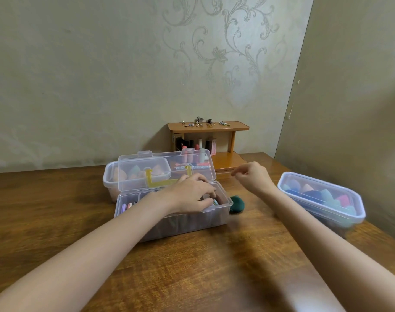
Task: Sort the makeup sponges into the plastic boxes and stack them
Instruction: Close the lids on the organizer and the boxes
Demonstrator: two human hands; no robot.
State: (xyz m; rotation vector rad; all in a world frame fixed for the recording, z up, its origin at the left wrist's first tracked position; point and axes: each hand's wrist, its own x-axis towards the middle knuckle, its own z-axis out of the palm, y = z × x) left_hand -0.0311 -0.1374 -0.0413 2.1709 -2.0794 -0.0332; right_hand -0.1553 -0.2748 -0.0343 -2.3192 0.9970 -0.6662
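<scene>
We've got the left hand (193, 194) inside the open box (174, 216) at 12 o'clock, fingers curled on a sponge (215, 202) w/ pale rim. Seat it flat btwn dividers. Right hand (253, 177) hovers, loosely curled, empty. Green sponge (236, 204) waits at box's 3 o'clock.

Left hand's fingers (211, 200) hide their sponge; blurred.

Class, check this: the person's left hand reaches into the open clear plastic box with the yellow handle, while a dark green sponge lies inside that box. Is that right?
Not quite. In the head view the left hand does reach into the open clear plastic box with the yellow handle, but the dark green sponge lies outside it, on the wooden table by its right end.
</scene>
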